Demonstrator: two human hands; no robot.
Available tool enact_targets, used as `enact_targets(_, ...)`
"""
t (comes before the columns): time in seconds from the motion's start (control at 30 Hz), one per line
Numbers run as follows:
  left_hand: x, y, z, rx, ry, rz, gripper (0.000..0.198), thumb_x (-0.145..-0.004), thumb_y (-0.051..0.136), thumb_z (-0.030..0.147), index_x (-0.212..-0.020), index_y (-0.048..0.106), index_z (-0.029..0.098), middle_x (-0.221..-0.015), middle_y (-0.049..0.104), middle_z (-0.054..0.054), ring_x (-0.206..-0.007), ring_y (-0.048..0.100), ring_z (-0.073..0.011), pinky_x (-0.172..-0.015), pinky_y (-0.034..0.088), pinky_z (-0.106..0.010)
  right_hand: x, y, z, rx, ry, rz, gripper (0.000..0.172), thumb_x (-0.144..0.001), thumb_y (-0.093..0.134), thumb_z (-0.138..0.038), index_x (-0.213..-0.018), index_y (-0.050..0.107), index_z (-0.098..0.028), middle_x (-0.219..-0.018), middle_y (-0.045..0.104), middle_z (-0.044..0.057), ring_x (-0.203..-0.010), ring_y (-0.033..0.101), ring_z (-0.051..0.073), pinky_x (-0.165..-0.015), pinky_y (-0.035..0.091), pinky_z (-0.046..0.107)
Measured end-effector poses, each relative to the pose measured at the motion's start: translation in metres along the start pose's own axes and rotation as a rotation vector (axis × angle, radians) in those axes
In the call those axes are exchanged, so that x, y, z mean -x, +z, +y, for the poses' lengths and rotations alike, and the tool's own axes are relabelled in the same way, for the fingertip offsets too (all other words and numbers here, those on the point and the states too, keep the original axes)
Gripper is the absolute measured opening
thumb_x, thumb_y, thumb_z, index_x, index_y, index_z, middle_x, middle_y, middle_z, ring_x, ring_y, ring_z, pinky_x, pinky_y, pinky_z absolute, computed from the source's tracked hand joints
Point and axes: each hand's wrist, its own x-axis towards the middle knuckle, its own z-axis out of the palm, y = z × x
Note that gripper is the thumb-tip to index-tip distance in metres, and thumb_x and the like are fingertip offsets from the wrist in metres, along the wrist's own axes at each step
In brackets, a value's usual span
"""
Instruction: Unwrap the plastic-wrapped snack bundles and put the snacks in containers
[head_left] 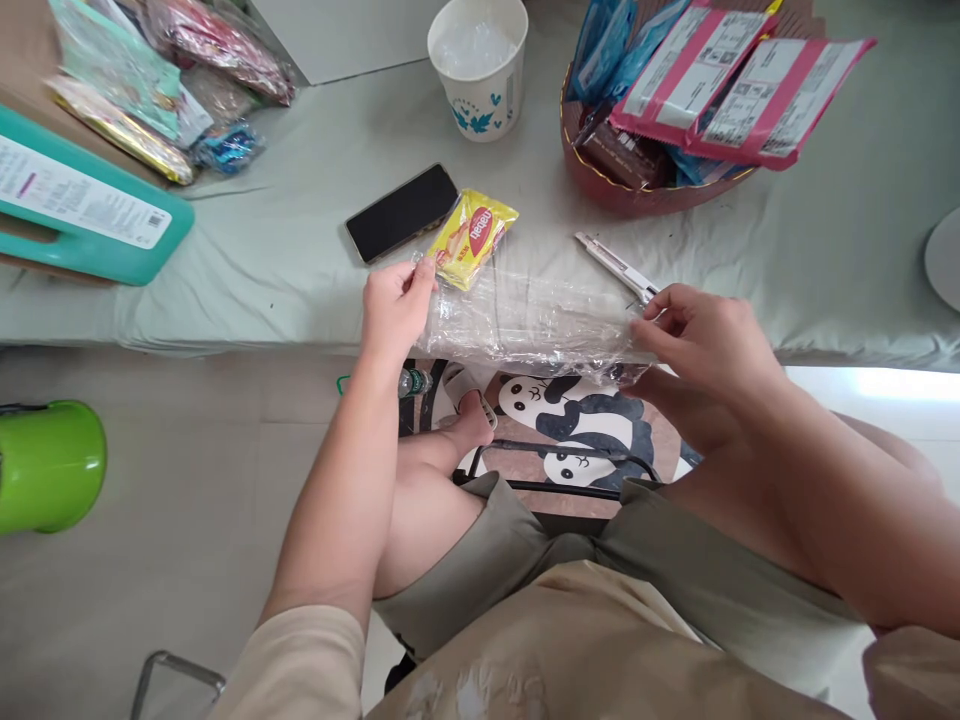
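A sheet of clear plastic wrap (525, 320) stretches between my two hands along the table's front edge. My left hand (397, 300) pinches its left end between thumb and fingers. The right end is gripped by my right hand (697, 325), whose fingers are closed. A small yellow packet (475, 238) with a red logo lies at the wrap's upper left, close to my left fingertips. Behind it rests a dark-screened phone (403, 212). A white utility knife (616, 266) lies just beyond my right fingers, its near end partly hidden by them.
A paper bucket (480, 85) stands at the back. The dark red basket (600, 185) at right holds pink-striped parcels (780, 95). Packaged items (150, 90) and a teal box (90, 210) sit at left. A green bin (52, 465) is on the floor.
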Motion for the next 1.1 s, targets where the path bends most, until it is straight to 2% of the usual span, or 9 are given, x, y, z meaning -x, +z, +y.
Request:
enact_targets(0.13, -0.011, 0.004, -0.002, -0.095, 0.027, 0.046, 0.047, -0.095, 0.067, 0.044, -0.055, 0.054, 0.023, -0.05, 0.038, 0.004, -0.052, 0.032, -0.0135, -0.056, 0.026, -0.032, -0.004, 0.007, 0.008, 0.15, -0.052, 0.104, 0.012, -0.083, 0.066, -0.033, -0.092, 0.067, -0.025, -0.072, 0.068, 0.004, -0.068, 0.063, 0.023, -0.066, 0.046, 0.037)
enact_targets(0.23, -0.013, 0.007, -0.004, -0.148, 0.045, 0.027, 0.051, -0.094, 0.07, 0.041, -0.054, 0.044, 0.023, -0.051, 0.034, 0.005, -0.054, 0.031, -0.0138, -0.059, 0.028, -0.031, -0.006, 0.014, 0.01, 0.297, -0.261, 0.218, 0.028, -0.086, 0.062, -0.03, -0.112, 0.07, -0.023, -0.107, 0.073, 0.014, -0.091, 0.067, 0.03, -0.068, 0.047, 0.04)
enact_targets(0.3, -0.013, 0.009, -0.007, -0.144, 0.029, 0.024, 0.044, -0.092, 0.072, 0.042, -0.06, 0.048, 0.024, -0.054, 0.039, 0.004, -0.057, 0.038, -0.0155, -0.06, 0.031, -0.03, -0.007, 0.02, 0.008, 0.362, -0.399, 0.247, 0.035, -0.089, 0.059, -0.028, -0.122, 0.069, -0.022, -0.123, 0.07, 0.017, -0.107, 0.065, 0.035, -0.077, 0.048, 0.045)
enact_targets(0.47, -0.009, 0.012, -0.011, -0.18, -0.07, 0.091, 0.042, -0.074, 0.089, 0.05, -0.077, 0.054, 0.026, -0.073, 0.054, -0.001, -0.075, 0.055, -0.0219, -0.067, 0.039, -0.031, -0.011, 0.035, -0.001, 0.365, -0.487, 0.186, 0.044, -0.091, 0.051, -0.018, -0.133, 0.061, -0.022, -0.11, 0.077, 0.014, -0.126, 0.059, 0.039, -0.102, 0.041, 0.059)
enact_targets(0.6, -0.005, 0.006, -0.002, -0.26, -0.154, -0.109, 0.038, -0.065, 0.093, 0.036, -0.079, 0.06, 0.023, -0.07, 0.058, 0.001, -0.066, 0.053, -0.0186, -0.063, 0.037, -0.03, -0.016, 0.039, -0.003, 0.304, -0.466, 0.156, 0.042, -0.088, 0.049, -0.013, -0.126, 0.065, -0.022, -0.092, 0.077, 0.01, -0.111, 0.067, 0.036, -0.101, 0.043, 0.058)
enact_targets(0.7, 0.0, -0.001, 0.007, -0.101, -0.235, -0.22, 0.023, -0.067, 0.086, 0.022, -0.076, 0.065, 0.02, -0.063, 0.056, 0.003, -0.059, 0.049, -0.0142, -0.057, 0.035, -0.027, -0.016, 0.032, -0.003, 0.181, -0.467, 0.074, 0.037, -0.085, 0.052, -0.016, -0.118, 0.069, -0.022, -0.09, 0.074, 0.009, -0.096, 0.07, 0.031, -0.093, 0.051, 0.051)
enact_targets(0.87, 0.008, -0.011, 0.023, 0.47, -0.382, -0.206, 0.021, -0.069, 0.08, 0.025, -0.077, 0.061, 0.021, -0.076, 0.066, 0.0, -0.068, 0.063, -0.0139, -0.062, 0.049, -0.026, -0.014, 0.018, -0.009, -0.355, -0.27, 0.054, 0.031, -0.093, 0.051, -0.032, -0.123, 0.06, -0.028, -0.104, 0.068, 0.006, -0.084, 0.072, 0.021, -0.074, 0.057, 0.036)
enact_targets(1.0, 0.006, -0.013, 0.023, 0.632, -0.487, -0.141, 0.039, -0.071, 0.085, 0.044, -0.086, 0.054, 0.025, -0.073, 0.063, 0.002, -0.054, 0.057, -0.0121, -0.047, 0.039, -0.025, -0.016, 0.017, -0.014, -0.633, -0.215, 0.107, 0.044, -0.105, 0.022, -0.049, -0.144, 0.036, -0.036, -0.139, 0.061, 0.012, -0.106, 0.072, 0.021, -0.08, 0.058, 0.037)
enact_targets(1.1, -0.002, -0.015, 0.01, 0.636, -0.507, -0.122, 0.047, -0.071, 0.086, 0.051, -0.081, 0.048, 0.026, -0.065, 0.055, 0.004, -0.046, 0.044, -0.0083, -0.04, 0.027, -0.025, -0.016, 0.024, -0.015, -0.69, -0.233, 0.079, 0.046, -0.103, 0.027, -0.059, -0.141, 0.035, -0.036, -0.145, 0.057, 0.013, -0.117, 0.069, 0.024, -0.082, 0.059, 0.038)
